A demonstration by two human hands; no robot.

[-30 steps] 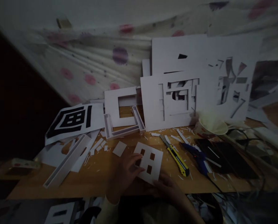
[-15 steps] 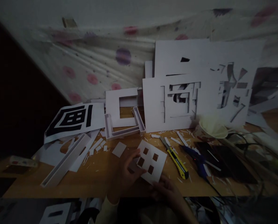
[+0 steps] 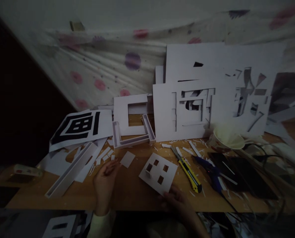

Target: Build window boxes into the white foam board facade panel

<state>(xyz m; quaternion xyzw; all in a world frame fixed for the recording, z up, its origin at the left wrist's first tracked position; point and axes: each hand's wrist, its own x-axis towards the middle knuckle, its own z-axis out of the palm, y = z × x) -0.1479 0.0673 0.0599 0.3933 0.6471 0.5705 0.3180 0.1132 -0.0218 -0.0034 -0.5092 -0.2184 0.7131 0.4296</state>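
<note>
Four small rectangular holes pierce the flat white card point(image 3: 153, 183), which the right hand point(image 3: 176, 199) pinches at its near corner, thumb and fingers closed on the edge. That corner hold leaves the holes uncovered and the face in view, probably to steady the piece without covering the cutouts. A short white strip point(image 3: 149, 170) stands up at the leftmost hole, thin and straight-edged against the card's smooth, matte face.

To the left of that grip, the left hand point(image 3: 105, 178) is apart from the card, its fingers drawn in near a small plain square point(image 3: 128, 159); whether they pinch anything cannot be told. The square lies flat on the smooth wooden table point(image 3: 134, 198), beyond and to the left of the right hand's grip.

Just right of the card, a ridged yellow cutter point(image 3: 192, 178) lies slanted, and past it a blue glue gun point(image 3: 213, 173), both seemingly placed within easy reach of the right hand. Curly, splintery white scraps point(image 3: 104, 155) lie beyond the left hand. Farther from the grip sit a narrow, open-topped trough point(image 3: 69, 174) on the left and an angular, walled white frame point(image 3: 131, 142) straight beyond, with stiff cut-out boards point(image 3: 163, 114) propped upright, likely leaning to save table space.
</note>
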